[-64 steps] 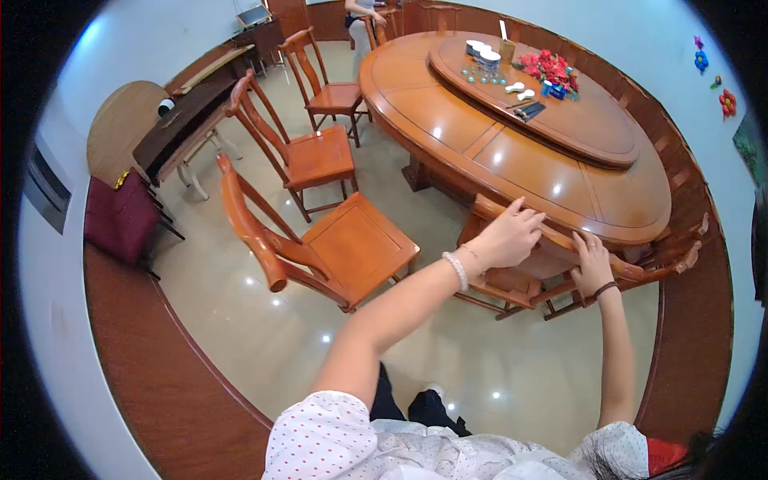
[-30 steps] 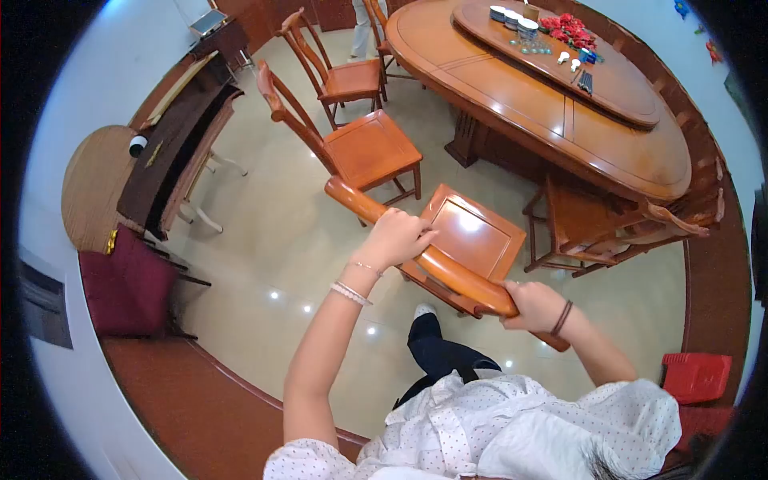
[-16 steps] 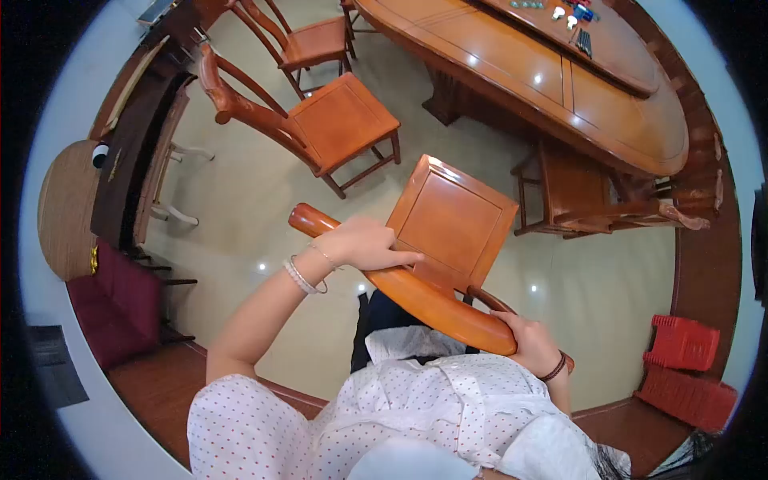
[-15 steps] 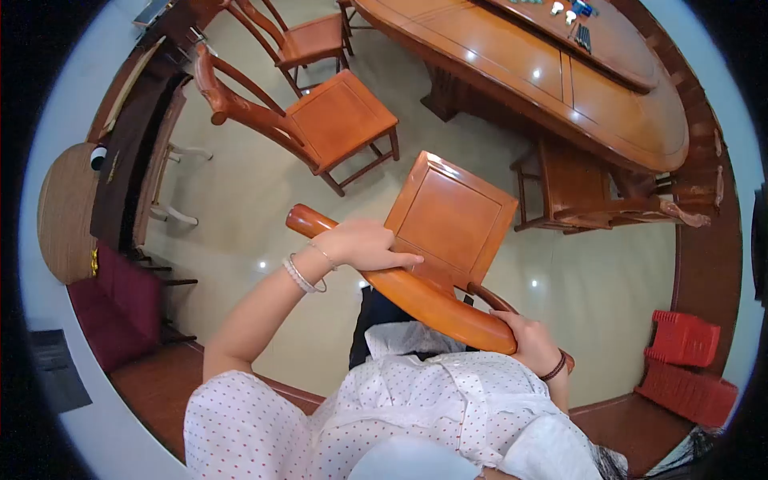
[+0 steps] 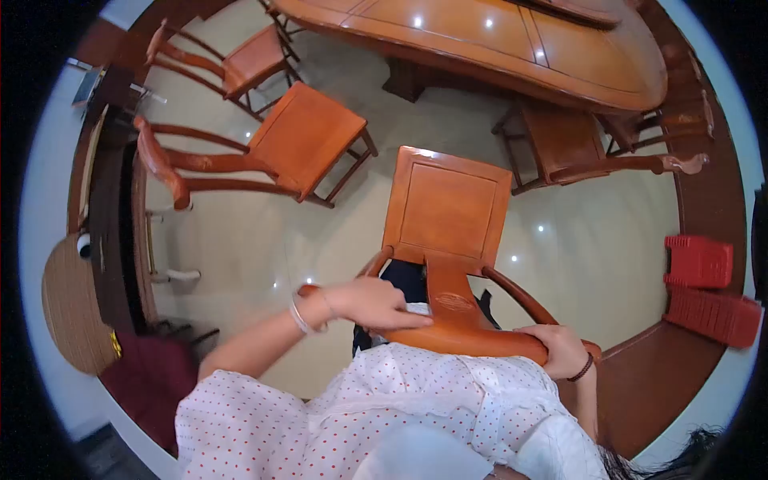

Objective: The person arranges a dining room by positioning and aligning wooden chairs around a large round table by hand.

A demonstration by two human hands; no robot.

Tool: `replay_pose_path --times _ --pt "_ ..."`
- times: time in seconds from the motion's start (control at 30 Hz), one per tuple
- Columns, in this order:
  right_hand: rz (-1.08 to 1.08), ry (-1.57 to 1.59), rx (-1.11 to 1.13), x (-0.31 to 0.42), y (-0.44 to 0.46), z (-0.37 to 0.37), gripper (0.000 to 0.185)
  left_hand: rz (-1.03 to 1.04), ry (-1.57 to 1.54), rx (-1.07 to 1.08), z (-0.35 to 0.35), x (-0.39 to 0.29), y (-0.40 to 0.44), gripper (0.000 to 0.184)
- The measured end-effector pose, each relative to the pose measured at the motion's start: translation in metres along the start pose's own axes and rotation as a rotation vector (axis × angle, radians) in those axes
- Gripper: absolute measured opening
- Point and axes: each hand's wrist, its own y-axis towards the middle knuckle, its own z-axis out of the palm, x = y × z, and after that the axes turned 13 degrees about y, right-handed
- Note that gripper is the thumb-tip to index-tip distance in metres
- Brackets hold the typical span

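Note:
A polished reddish-brown wooden chair (image 5: 448, 212) stands right in front of my body, its seat pointing away from me toward the table. My left hand (image 5: 376, 304), with pale bracelets at the wrist, is wrapped over the left part of the chair's curved top rail (image 5: 480, 342). Further right, my right hand (image 5: 558, 350) grips the same rail near its right end. A carved mark shows on the central back slat (image 5: 454, 302). The chair's legs are hidden under the seat.
A large oval wooden table (image 5: 480, 48) spans the far side. Two matching chairs, one a near-left chair (image 5: 308, 136), stand at left; another chair (image 5: 564, 144) is tucked at the right. Red plastic crates (image 5: 700, 262) sit by the right wall. A maroon seat (image 5: 148, 384) is at lower left.
The chair has turned and come closer to my body, so its back now lies almost straight across me. Both hands stay on the rail. My view has shifted too.

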Motion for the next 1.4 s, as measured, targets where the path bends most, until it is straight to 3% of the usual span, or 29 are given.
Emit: replay_pose_path --times 0.13,0.23,0.63,0.8,0.93,1.27,1.4 --pt "0.073 -0.128 -0.047 0.015 -0.002 0.006 0.052 0.056 0.076 -0.218 0.013 0.003 0.0 0.069" --pt "0.124 -0.267 -0.059 0.015 -0.002 0.012 0.043 0.095 0.044 -0.247 0.007 0.009 -0.002 0.069" --pt "0.167 -0.337 -0.058 0.055 0.036 -0.002 0.047 0.043 0.131 -0.332 -0.038 0.037 -0.026 0.066" --pt "0.051 -0.434 -0.1 0.055 0.069 -0.028 0.046 0.04 0.148 -0.427 -0.066 0.057 -0.016 0.072" --pt "0.021 -0.43 -0.114 0.06 0.096 -0.063 0.045 0.006 0.191 -0.434 -0.112 0.063 -0.011 0.064" --pt "-0.077 -0.387 -0.124 0.043 0.206 -0.178 0.037 -0.039 0.128 -0.434 -0.252 0.112 0.035 0.073" --pt "0.0 -0.379 -0.066 0.047 0.241 -0.221 0.038 -0.067 0.167 -0.368 -0.299 0.127 0.052 0.071"
